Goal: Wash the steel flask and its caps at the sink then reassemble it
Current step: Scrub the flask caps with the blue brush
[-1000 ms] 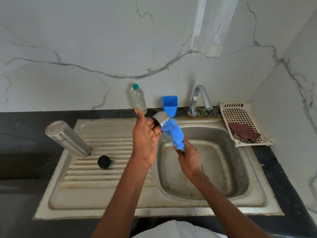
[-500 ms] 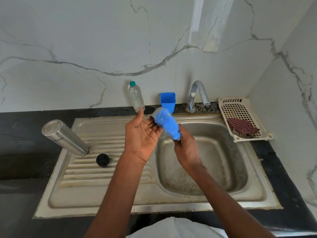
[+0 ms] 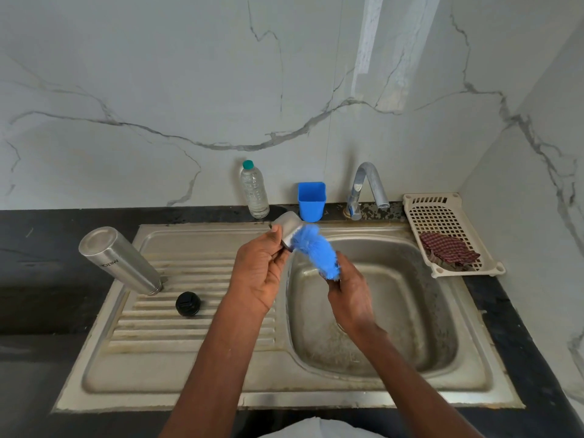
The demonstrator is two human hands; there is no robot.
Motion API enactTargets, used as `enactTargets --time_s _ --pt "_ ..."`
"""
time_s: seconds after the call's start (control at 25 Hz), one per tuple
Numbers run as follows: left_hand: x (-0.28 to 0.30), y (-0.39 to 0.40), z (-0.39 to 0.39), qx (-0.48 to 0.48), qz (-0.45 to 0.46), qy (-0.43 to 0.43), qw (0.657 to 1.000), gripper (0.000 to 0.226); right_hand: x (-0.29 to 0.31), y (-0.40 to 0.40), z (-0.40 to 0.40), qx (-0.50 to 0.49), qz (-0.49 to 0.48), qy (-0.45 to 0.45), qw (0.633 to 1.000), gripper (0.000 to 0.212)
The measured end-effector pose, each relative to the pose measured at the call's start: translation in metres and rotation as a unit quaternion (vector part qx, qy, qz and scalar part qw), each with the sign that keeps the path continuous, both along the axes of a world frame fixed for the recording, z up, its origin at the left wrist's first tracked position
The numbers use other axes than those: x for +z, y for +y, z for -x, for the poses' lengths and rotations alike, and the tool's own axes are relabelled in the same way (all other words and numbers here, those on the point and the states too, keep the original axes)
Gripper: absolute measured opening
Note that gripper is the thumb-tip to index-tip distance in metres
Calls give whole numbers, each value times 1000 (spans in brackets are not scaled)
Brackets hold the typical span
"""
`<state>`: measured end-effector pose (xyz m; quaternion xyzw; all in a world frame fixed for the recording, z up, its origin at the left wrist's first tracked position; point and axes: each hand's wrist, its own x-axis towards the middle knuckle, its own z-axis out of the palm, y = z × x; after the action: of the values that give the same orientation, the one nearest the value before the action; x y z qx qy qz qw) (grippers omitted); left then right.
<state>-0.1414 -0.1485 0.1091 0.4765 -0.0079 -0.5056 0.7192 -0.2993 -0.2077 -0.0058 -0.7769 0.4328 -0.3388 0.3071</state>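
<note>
The step in hand looked like the scrubbing of the steel cap point(image 3: 287, 228), 1 of the flask's 2 caps, held over the left rim of the sink point(image 3: 373, 396) basin. The left hand point(image 3: 257, 273) was curled around the cap, thumb on its far side and fingers beneath, with the open mouth turned toward the right. The right hand point(image 3: 349, 295) was clenched on the handle of a blue brush point(image 3: 316, 252), most of the handle hidden inside the fist, and the bristles pressed against the cap's mouth; how deep they reached inside could not be told.

The steel flask point(image 3: 118, 260) stood tilted at the far left of the draining board, base up and mouth down on the ridges. The black inner cap point(image 3: 188, 304) lay just near and right of it, apart from it. Both seemed to await their turn.

No water ran from the tap point(image 3: 368, 188). By my judgement the next move called for working the bristles around the inside of the cap, then opening the tap to rinse it, keeping a firm hold because wet steel would slip. A plastic bottle point(image 3: 254, 192), a blue cup point(image 3: 311, 200) and a basket point(image 3: 442, 216) holding a checked cloth point(image 3: 448, 249) stood along the far and right side.
</note>
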Motion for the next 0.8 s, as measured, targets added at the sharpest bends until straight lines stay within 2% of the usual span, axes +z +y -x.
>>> enactTargets --time_s 0.16,0.24,0.32,0.44,0.64,0.72,0.8 --pt "-3 -2 1 -18 -55 -161 985 27 6 -1 -9 8 6 -2 1000 57" --pt "-4 -1 -2 -11 -55 -157 986 31 -5 7 0 -1 -25 -9 1000 52" --pt "-5 1 -3 -3 -46 -112 993 29 -2 4 -1 -19 -43 -20 999 48" --pt "-2 3 6 -30 -18 -91 995 9 15 -4 -14 -6 6 -34 999 52" --pt "-7 1 9 13 -16 -58 998 10 1 15 -7 1 0 -24 1000 49" --pt "-7 -2 8 32 -24 -82 996 11 8 9 -16 12 10 -8 1000 53" --pt "-6 -3 10 38 -43 -142 988 11 9 6 -21 13 2 11 1000 58"
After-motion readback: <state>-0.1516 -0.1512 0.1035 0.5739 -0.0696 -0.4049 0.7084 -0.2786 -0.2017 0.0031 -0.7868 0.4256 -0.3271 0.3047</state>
